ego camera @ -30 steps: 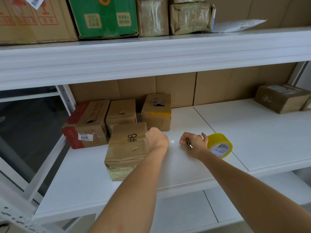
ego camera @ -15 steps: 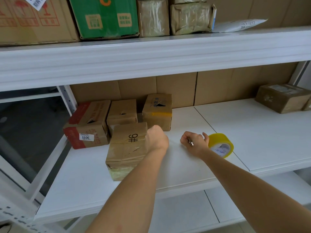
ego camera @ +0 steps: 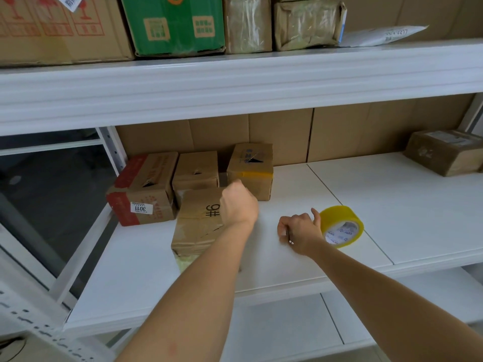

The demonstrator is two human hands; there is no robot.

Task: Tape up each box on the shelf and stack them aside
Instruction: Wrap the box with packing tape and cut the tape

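A brown box marked "#6" (ego camera: 198, 226) lies on the white middle shelf (ego camera: 287, 267), its taped top seam split. My left hand (ego camera: 238, 205) grips its upper right edge with curled fingers. My right hand (ego camera: 299, 231) rests on the shelf to the right, fingers curled round a thin pen-like tool (ego camera: 288, 237). A roll of yellow tape (ego camera: 342, 226) leans on the shelf just right of that hand, next to the thumb. Behind the "#6" box stand a red-banded box (ego camera: 142, 189), a small brown box (ego camera: 196, 167) and a box with a yellow tape strip (ego camera: 251, 165).
A taped brown box (ego camera: 444, 155) sits at the shelf's far right. Cardboard sheets line the back. The upper shelf (ego camera: 235, 82) overhangs with a green box (ego camera: 175, 24) and wrapped parcels. A metal upright (ego camera: 111, 150) bounds the left side, with a lower shelf below.
My left hand has slid a little toward the back along the "#6" box, which has shifted slightly with it. The right hand and the tape roll have stayed put.
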